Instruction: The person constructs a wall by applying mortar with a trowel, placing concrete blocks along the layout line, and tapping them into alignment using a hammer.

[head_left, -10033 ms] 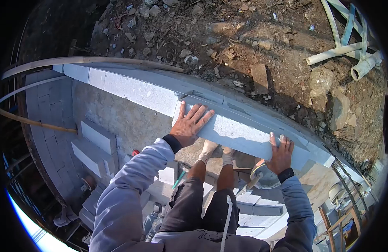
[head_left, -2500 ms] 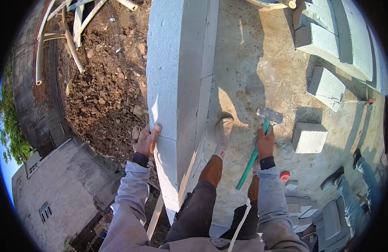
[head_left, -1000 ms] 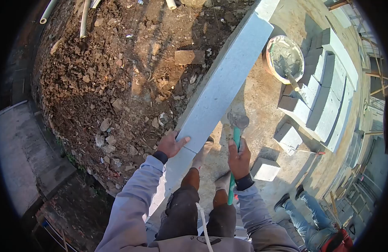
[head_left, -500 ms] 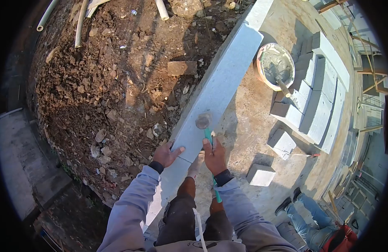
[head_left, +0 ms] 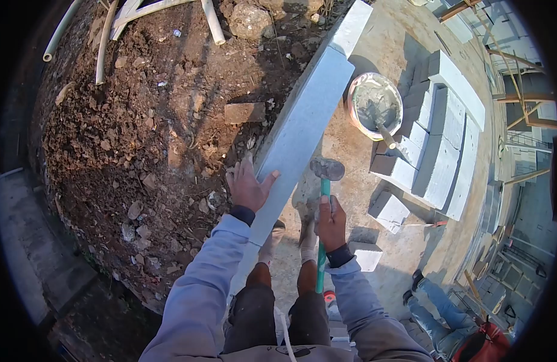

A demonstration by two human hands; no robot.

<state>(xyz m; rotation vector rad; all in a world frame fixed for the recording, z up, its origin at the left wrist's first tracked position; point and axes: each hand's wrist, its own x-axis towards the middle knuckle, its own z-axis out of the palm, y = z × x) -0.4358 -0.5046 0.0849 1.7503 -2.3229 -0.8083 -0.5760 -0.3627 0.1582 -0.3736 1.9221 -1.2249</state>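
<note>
My left hand point(head_left: 249, 188) rests on the edge of a pale concrete block point(head_left: 305, 108) in a low wall, its fingers spread and thumb on the top face. In my right hand point(head_left: 331, 224) is the green handle of a hammer point(head_left: 328, 169). The grey hammer head hangs just right of the wall, apart from the block. A further pale block point(head_left: 352, 27) continues the wall beyond.
A bucket of wet mortar point(head_left: 375, 105) with a wooden-handled tool stands right of the wall. Farther right are stacked blocks point(head_left: 438, 139) and loose ones point(head_left: 389, 211). Rough soil point(head_left: 139, 151) with a brick point(head_left: 244, 113) lies left. Another person's legs point(head_left: 438, 308) show lower right.
The hammer has lifted off the block and swung right, clear of the wall. My left hand has slid farther up along the block, and its fingers have spread.
</note>
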